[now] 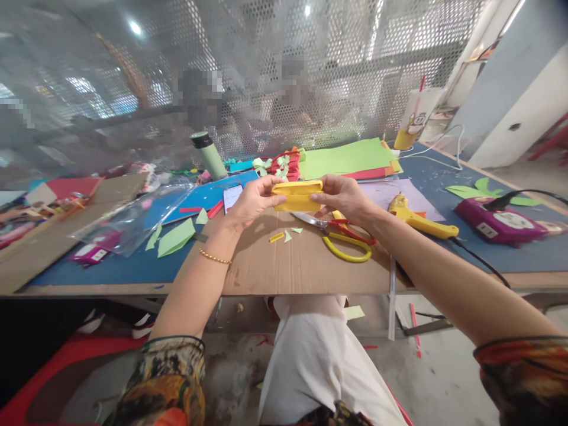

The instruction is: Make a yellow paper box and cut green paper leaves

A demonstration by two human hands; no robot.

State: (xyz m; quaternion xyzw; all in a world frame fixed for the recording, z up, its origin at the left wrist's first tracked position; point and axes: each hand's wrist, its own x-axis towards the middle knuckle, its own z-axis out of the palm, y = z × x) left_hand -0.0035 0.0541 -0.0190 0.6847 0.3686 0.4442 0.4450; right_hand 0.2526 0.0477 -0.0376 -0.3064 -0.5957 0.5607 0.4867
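Between my two hands is a folded piece of yellow paper (296, 198), held by its ends above the cardboard sheet (252, 272). My left hand (256, 202) pinches its left end between thumb and fingers. At the right end, my right hand (341, 198) grips it the same way. Just below my right hand lie scissors (346, 247) with yellow and red handles, their blades pointing left. Small green paper scraps (288, 236) and a yellow strip (276, 237) lie on the cardboard under the yellow paper.
A yellow glue gun (423, 222) and a purple power socket (499, 220) with cables lie at right. Green paper sheets (346, 157), a bottle (209, 157) and a drink cup (415, 118) stand or lie along the back. A phone (232, 196) and plastic bag (146, 207) are at left.
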